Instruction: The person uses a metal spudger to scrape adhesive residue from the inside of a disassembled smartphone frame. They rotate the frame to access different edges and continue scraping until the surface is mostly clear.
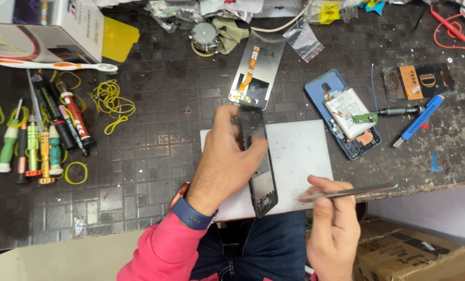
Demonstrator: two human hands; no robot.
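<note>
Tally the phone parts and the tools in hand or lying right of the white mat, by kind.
Black phone frame, held in left hand: 1
Tweezers, held in right hand: 1
Loose display panel: 1
Opened blue phone body: 1
Black screwdriver: 1
Blue pry tool: 1
Total: 6

You have open surface (154,171) on your left, between the yellow rubber bands (112,101) and the white mat (300,156), wide enough for a hand to pass. To your right the way is crowded: the opened blue phone (347,115) lies just beside the mat, with the blue cutter (418,120) beyond. Straight ahead, the loose display panel (256,70) blocks the far side.
</note>
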